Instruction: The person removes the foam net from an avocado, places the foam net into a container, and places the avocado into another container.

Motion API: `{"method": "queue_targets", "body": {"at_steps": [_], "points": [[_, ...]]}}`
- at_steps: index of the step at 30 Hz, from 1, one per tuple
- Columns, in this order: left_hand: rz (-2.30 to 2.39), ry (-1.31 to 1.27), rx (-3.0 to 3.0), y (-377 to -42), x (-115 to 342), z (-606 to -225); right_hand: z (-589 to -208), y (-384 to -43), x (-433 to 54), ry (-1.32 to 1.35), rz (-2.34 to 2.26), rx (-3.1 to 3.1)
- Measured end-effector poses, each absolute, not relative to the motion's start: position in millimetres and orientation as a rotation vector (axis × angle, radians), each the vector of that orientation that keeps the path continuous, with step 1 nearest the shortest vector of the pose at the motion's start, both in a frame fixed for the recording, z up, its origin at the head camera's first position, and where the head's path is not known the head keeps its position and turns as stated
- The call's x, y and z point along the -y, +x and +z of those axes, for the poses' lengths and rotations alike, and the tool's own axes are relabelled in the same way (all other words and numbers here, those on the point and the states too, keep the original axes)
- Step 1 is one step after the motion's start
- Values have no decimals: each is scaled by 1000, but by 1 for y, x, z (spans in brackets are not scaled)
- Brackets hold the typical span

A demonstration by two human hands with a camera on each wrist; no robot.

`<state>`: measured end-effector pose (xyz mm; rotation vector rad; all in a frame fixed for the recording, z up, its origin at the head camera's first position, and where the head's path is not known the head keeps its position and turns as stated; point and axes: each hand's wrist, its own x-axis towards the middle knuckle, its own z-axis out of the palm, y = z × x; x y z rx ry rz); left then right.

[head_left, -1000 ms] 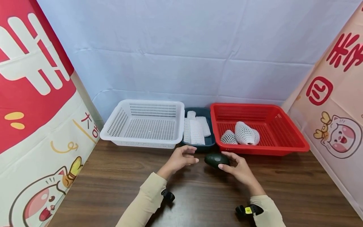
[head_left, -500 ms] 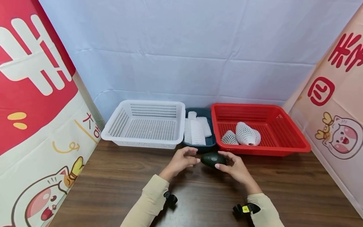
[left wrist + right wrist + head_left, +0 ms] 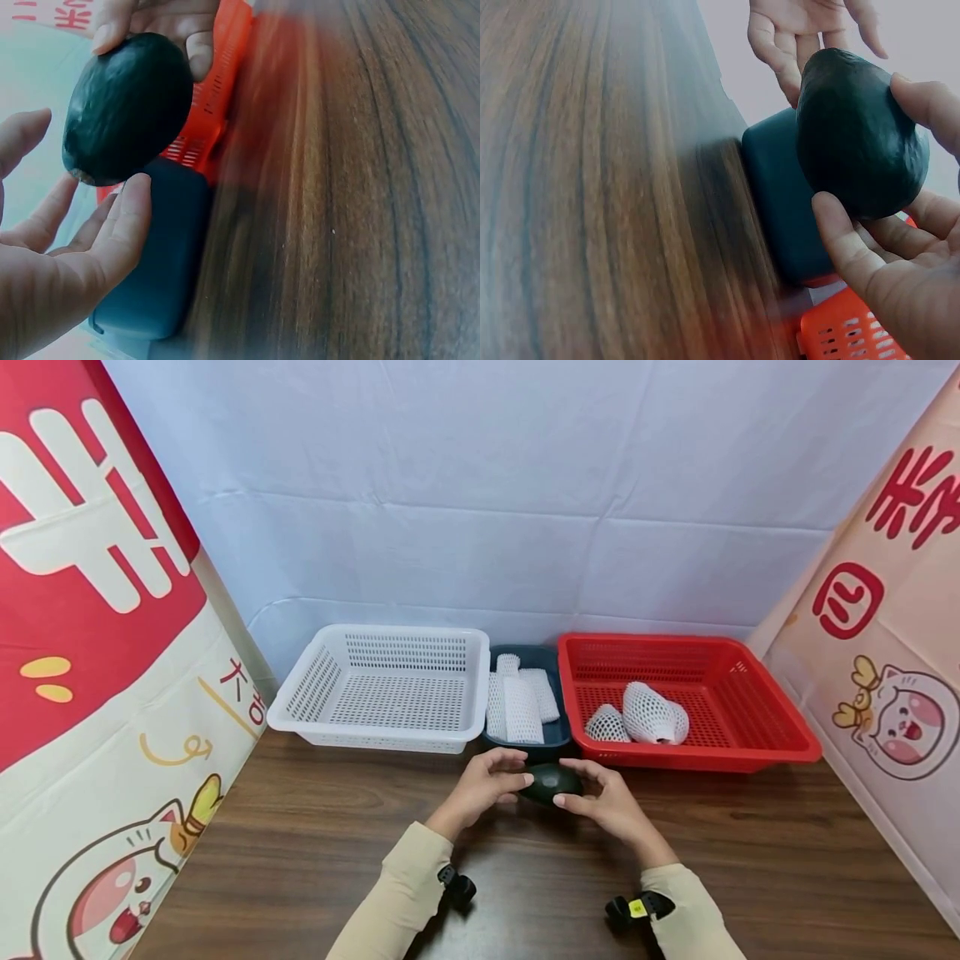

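Note:
A dark green avocado [image 3: 552, 784] is held above the table in front of the blue-green basket. My right hand [image 3: 605, 799] grips its broad end between thumb and fingers, also plain in the right wrist view, where the avocado [image 3: 861, 139] tapers toward the other hand. My left hand [image 3: 483, 787] is at the narrow end, its fingers spread and gently curved around the tip. In the left wrist view its thumb [image 3: 133, 202] lies close under the avocado [image 3: 131, 109], while a finger stands apart from it; whether the thumb touches, I cannot tell.
Behind the hands, a blue-green basket [image 3: 553, 747] holds several white foam net sleeves [image 3: 522, 710]. To its left stands a white basket [image 3: 375, 739]. The red basket [image 3: 720, 760] on the right contains net-wrapped items [image 3: 648, 714]. Brown wood-grain table [image 3: 315, 860] lies beneath.
My right hand has carried the avocado leftward, so its narrow end has come up to my left hand's fingers. The left hand has shifted only slightly right.

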<state>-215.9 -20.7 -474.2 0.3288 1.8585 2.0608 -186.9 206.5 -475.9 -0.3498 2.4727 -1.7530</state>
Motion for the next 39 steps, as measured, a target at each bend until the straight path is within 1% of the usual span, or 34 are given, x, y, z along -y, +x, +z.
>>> {"method": "queue_targets", "body": {"at_steps": [5, 12, 16, 22, 29, 39], "points": [[2091, 326, -1835, -215, 21, -473, -471, -188, -199, -375, -1753, -2450], [2098, 326, -1803, -216, 22, -478, -447, -180, -185, -431, -1756, -2423], [2101, 335, -1800, -216, 23, -480, -444, -178, -180, -386, -1737, -2417], [2089, 346, -1841, -214, 24, -478, -447, -179, -178, -372, -1763, -2390], [2084, 340, -1863, -212, 25, -476, -477, -193, -184, -382, -1782, -2409], [2107, 313, -1797, -213, 25, -478, -478, -192, -184, -398, -1771, -2421]]}}
